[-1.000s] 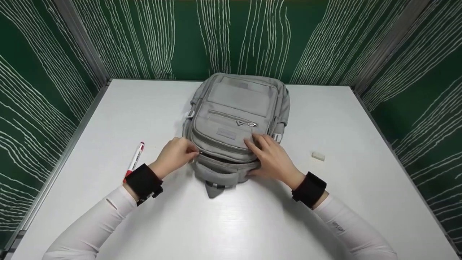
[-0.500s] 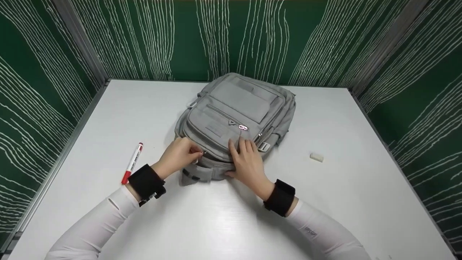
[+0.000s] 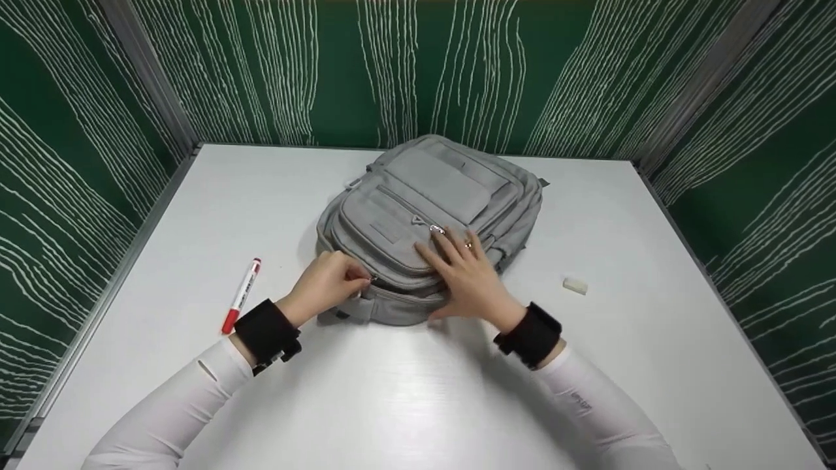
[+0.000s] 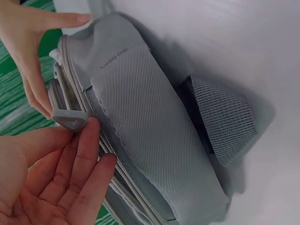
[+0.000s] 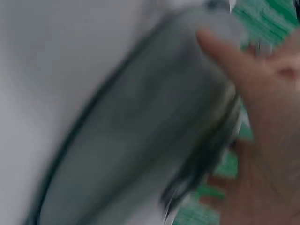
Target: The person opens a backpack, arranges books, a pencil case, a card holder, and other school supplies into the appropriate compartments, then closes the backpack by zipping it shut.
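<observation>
A grey backpack [image 3: 431,183] lies on the white table, its handle end towards me and turned to the left. At its near left corner my left hand [image 3: 326,282] pinches a zipper pull. The left wrist view shows this grey triangular zipper pull [image 4: 70,119] between thumb and index finger, the other fingers loosely bent. My right hand [image 3: 471,277] lies spread over the near right part of the backpack, fingers on the front panel and thumb low by the handle end. A dark gap shows along the zipper between the hands. The right wrist view is blurred.
A red and white marker [image 3: 241,295] lies left of the backpack, close to my left wrist. To the right is a small whitish block [image 3: 575,285]. Green walls [image 3: 457,72] with white streaks rise behind the table [image 3: 418,405] and at both sides.
The backpack has turned, its near end swinging left and its far end right. My right hand moved left with it, then slid slightly back right, fingers spread. The left hand keeps pinching the zipper pull.
</observation>
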`<state>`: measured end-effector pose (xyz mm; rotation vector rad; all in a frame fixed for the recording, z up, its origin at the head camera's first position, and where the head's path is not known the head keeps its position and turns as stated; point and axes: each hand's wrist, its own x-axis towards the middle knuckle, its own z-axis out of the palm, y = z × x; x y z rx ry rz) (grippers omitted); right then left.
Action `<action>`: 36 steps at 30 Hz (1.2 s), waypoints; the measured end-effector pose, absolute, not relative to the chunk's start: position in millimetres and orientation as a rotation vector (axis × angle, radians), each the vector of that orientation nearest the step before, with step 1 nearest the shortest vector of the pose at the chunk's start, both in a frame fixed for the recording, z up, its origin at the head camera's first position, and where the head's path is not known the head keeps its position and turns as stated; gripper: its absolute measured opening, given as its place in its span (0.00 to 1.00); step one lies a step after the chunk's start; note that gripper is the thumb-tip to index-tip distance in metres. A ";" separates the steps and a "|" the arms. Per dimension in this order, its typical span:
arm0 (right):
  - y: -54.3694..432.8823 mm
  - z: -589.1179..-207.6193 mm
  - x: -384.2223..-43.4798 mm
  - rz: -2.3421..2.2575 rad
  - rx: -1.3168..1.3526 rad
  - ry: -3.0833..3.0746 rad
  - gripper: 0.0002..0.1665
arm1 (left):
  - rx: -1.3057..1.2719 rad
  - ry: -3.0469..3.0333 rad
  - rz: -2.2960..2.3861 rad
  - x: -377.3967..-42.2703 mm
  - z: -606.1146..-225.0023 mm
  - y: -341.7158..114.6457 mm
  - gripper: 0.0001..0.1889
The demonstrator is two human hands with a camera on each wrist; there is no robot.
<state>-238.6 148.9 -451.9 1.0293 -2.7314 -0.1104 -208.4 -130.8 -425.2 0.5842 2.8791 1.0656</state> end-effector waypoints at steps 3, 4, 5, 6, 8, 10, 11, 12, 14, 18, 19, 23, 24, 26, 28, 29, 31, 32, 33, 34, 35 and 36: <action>180.1 -443.0 -264.1 -0.046 1.159 -2.779 0.85 | 0.572 2.873 1.078 -208.1 -426.3 -131.4 0.05; 189.0 -441.0 -272.7 -0.034 1.187 -2.786 0.85 | 0.570 2.873 1.078 -207.9 -426.8 -131.6 0.05; 197.3 -439.3 -281.0 -0.022 1.205 -2.786 0.85 | 0.566 2.873 1.078 -207.8 -427.3 -131.8 0.04; 204.9 -437.8 -288.8 -0.017 1.212 -2.783 0.85 | 0.563 2.874 1.076 -207.7 -427.8 -132.0 0.04; 218.0 -435.2 -303.6 -0.046 1.207 -2.778 0.85 | 0.561 2.875 1.073 -207.5 -428.7 -132.2 0.04; 227.9 -433.0 -316.8 -0.093 1.195 -2.769 0.85 | 0.558 2.868 1.071 -206.8 -429.7 -132.4 0.04; 231.4 -432.1 -322.4 -0.117 1.194 -2.763 0.85 | 0.557 2.863 1.068 -206.6 -430.2 -132.5 0.05; 234.0 -431.5 -327.7 -0.145 1.202 -2.756 0.86 | 0.554 2.859 1.065 -206.5 -430.8 -132.5 0.05; 236.0 -430.6 -336.3 -0.197 1.231 -2.743 0.87 | 0.546 2.851 1.059 -206.4 -431.8 -132.6 0.05; 231.9 -429.0 -346.3 -0.244 1.264 -2.761 0.89 | 0.533 2.853 1.059 -208.0 -432.2 -133.0 0.05; 230.8 -428.7 -347.2 -0.236 1.265 -2.770 0.89 | 0.531 2.855 1.062 -208.3 -432.1 -133.0 0.05; 230.4 -430.7 -347.1 -0.127 1.266 -2.774 0.84 | 0.530 2.855 1.092 -208.6 -432.5 -132.7 0.05; 230.9 -431.9 -346.6 -0.095 1.268 -2.770 0.82 | 0.527 2.852 1.098 -208.6 -433.0 -132.7 0.05; 231.2 -433.8 -344.6 -0.044 1.265 -2.759 0.80 | 0.518 2.841 1.106 -208.5 -433.4 -133.1 0.05; 230.5 -434.7 -341.8 -0.017 1.250 -2.768 0.77 | 0.505 2.827 1.106 -208.9 -433.4 -134.1 0.05; 229.8 -435.0 -340.5 -0.012 1.241 -2.774 0.76 | 0.507 2.825 1.099 -209.4 -433.2 -134.9 0.05; 227.8 -435.4 -337.3 -0.003 1.210 -2.787 0.75 | 0.508 2.822 1.093 -210.2 -432.5 -137.0 0.05; 226.6 -435.6 -335.6 0.000 1.191 -2.793 0.75 | 0.506 2.820 1.097 -210.8 -432.2 -138.2 0.06; 225.3 -435.8 -333.8 0.005 1.172 -2.796 0.75 | 0.504 2.818 1.103 -211.3 -432.0 -139.5 0.06; 223.7 -436.1 -331.9 0.009 1.155 -2.797 0.75 | 0.501 2.815 1.112 -211.8 -431.8 -141.0 0.05; 222.1 -436.6 -329.8 0.012 1.141 -2.792 0.74 | 0.497 2.811 1.121 -212.1 -431.8 -142.5 0.05; 220.0 -437.1 -327.4 0.016 1.130 -2.786 0.74 | 0.490 2.806 1.131 -212.3 -431.9 -144.1 0.05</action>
